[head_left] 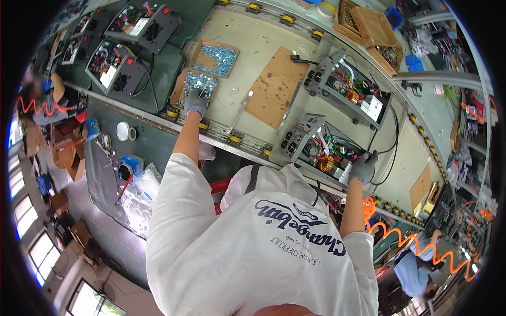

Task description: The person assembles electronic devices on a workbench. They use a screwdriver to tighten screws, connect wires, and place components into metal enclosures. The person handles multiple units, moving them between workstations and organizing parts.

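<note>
My left hand [195,103], in a grey glove, reaches into a cardboard tray of shiny metal fasteners [199,83]. Its fingers are drawn together among the pieces, and whatever is between them is too small to make out. Just beyond lies a second tray of small bluish screws [215,59]. My right hand [362,167], gloved too, is closed at the right end of the nearer open machine chassis [322,150]; what its fingers hold is hidden. Circuit boards, a copper coil [327,164] and coloured wires show inside that chassis.
A second open chassis [350,92] stands behind the nearer one, with a black cable [395,142] looping off its right. Stained cardboard [271,87] lies mid-bench. More machines [118,66] stand at the far left. An orange coiled hose [406,239] hangs near my right forearm. Co-workers are at both sides.
</note>
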The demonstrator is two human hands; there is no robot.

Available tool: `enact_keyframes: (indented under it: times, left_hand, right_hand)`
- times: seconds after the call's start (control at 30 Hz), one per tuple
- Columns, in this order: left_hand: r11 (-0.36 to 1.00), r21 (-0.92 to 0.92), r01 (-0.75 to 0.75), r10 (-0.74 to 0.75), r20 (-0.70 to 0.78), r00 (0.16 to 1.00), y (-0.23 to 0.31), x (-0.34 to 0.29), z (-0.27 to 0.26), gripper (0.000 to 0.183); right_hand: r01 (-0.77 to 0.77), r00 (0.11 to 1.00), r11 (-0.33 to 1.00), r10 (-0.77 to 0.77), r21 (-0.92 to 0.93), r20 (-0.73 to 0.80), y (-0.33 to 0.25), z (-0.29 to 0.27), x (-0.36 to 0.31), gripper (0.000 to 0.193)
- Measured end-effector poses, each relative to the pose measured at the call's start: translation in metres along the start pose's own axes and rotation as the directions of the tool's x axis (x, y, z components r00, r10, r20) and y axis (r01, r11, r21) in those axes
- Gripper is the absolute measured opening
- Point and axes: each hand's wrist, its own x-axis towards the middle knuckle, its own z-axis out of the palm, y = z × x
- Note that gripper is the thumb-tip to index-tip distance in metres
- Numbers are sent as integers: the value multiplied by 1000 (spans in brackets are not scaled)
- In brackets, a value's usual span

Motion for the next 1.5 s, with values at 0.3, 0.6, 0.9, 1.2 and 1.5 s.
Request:
enact_keyframes:
  times: [0.3,0.6,0.9,1.2,1.5]
  left_hand:
    - [989,117,90,-104,122,987,3,9,-9,35]
    - [977,165,134,-152,97,984,-17,14,-2,36]
    - [950,276,148,-185,113,976,-23,25,5,40]
    - [521,-854,9,280,181,943,155,-134,-80,24]
    - [322,-880,349,654,473,590,270,-273,-122,34]
  right_hand:
    - [23,996,994,-14,108,-87,18,13,8,61]
    - [-3,1000,987,6,159,-18,18,7,9,49]
    - [-32,998,975,21,218,52,16,0,12,51]
    - [409,900,740,-228,535,-373,2,-34,-16,35]
    - [663,615,412,-775,625,-142,-86,-82,-110,26]
